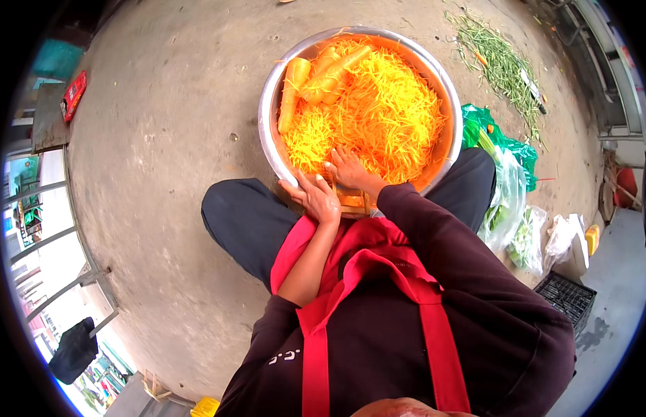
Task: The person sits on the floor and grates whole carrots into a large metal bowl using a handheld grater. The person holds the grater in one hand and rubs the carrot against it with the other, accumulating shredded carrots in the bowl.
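A large metal basin point(265, 112) stands between my knees, holding a heap of shredded carrot point(401, 114). Several peeled whole carrots point(293, 96) lie at its upper left. A wooden-framed tool point(357, 210), perhaps a grater, rests at the basin's near edge against my red apron point(364, 250). My left hand point(316, 198) is at the near left rim, its fingers spread and no object seen in it. My right hand point(349, 169) lies over the top of the wooden frame, fingers at the shredded carrot; whether something is under its palm is hidden.
To the right lie a green plastic bag point(523, 151), clear bags of greens point(505, 198) and a black crate point(565, 297). Cut green stalks point(495, 62) and a knife point(532, 88) are on the concrete floor at the upper right.
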